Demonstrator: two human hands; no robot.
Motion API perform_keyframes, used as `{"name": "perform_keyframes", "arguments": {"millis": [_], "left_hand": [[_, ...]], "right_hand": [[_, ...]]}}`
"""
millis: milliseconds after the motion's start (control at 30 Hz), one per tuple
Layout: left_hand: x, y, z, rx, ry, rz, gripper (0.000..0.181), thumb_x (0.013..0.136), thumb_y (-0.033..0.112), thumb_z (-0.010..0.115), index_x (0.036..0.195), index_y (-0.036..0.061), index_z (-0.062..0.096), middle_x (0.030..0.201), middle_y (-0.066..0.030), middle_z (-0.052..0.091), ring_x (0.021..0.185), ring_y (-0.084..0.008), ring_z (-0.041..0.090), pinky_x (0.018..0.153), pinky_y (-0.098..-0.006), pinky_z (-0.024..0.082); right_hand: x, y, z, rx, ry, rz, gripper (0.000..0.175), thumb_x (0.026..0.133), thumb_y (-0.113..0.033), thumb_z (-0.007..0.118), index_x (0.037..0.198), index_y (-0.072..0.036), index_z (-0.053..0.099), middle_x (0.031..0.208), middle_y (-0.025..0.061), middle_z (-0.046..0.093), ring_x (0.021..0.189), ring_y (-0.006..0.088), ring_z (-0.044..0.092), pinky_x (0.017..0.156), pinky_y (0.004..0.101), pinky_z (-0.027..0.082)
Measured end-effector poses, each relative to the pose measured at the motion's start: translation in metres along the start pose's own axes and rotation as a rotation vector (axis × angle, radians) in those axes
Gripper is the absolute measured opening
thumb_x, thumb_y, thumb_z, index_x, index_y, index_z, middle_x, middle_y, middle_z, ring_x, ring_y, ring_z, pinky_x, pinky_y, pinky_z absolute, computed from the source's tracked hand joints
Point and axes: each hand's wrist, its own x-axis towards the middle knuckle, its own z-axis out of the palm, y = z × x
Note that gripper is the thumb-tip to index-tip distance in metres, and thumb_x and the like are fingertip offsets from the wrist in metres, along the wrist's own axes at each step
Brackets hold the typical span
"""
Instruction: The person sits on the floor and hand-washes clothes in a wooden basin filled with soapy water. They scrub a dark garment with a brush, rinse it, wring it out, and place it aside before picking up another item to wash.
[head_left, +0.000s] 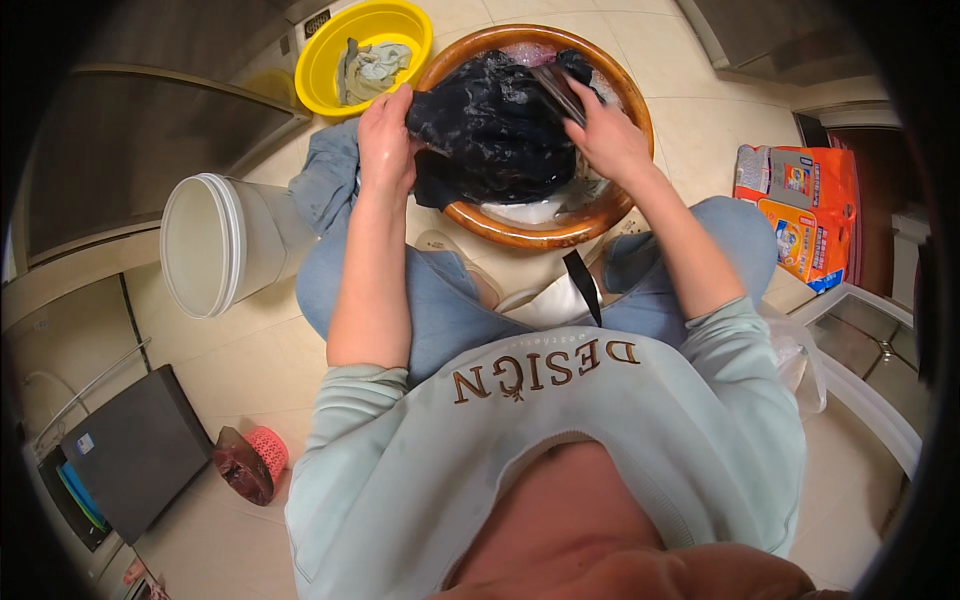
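A dark, wet garment (495, 131) lies across a round brown basin (540, 236) that holds soapy water. My left hand (388, 139) grips the garment's edge at the basin's left rim, and part of the cloth hangs over that rim. In my right hand (607, 139) is a dark brush-like tool (559, 90), held above the cloth's right side. Motion blurs the tool, and its underside is hidden. Suds (529, 52) show at the far edge of the water, and some whitish foam floats near the front.
A yellow basin (311, 79) with wet cloths (375, 67) stands at far left. Beside my left knee are blue denim (326, 176) and a white bucket (199, 247) on its side. An orange detergent bag (806, 210) is at right. A pink basket (268, 450) stands behind left.
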Motion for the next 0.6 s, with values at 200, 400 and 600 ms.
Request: {"name": "perform_keyframes", "arguments": {"millis": [200,400,600], "left_hand": [[-0.006,-0.013,0.009,0.004,0.034,0.070,0.018,0.096,0.018,0.057,0.086,0.0030,0.060,0.078,-0.0020,0.061,0.067,-0.0102,0.056,0.060,-0.0247,0.045],[-0.007,-0.014,0.003,0.049,0.074,0.041,0.021,0.094,0.018,0.060,0.077,0.0052,0.059,0.071,0.0032,0.055,0.064,-0.0057,0.047,0.058,-0.0229,0.039],[-0.011,-0.013,0.015,-0.122,-0.049,0.089,0.022,0.095,0.018,0.059,0.077,0.0056,0.059,0.073,0.0023,0.057,0.065,-0.0060,0.049,0.059,-0.0226,0.040]], "right_hand": [[-0.027,-0.071,0.046,0.325,0.117,-0.332,0.065,0.086,-0.034,0.063,0.144,-0.020,0.037,0.099,0.0216,0.061,0.092,0.0377,0.063,0.083,0.0484,0.051],[-0.010,-0.011,0.023,-0.147,-0.140,0.120,0.063,0.091,-0.041,0.059,0.148,-0.027,0.035,0.113,0.0199,0.062,0.103,0.0348,0.063,0.089,0.0468,0.050],[-0.031,-0.084,0.039,0.475,0.323,-0.399,0.066,0.090,-0.035,0.059,0.147,-0.018,0.032,0.112,0.0228,0.060,0.101,0.0377,0.061,0.088,0.0459,0.050]]}}
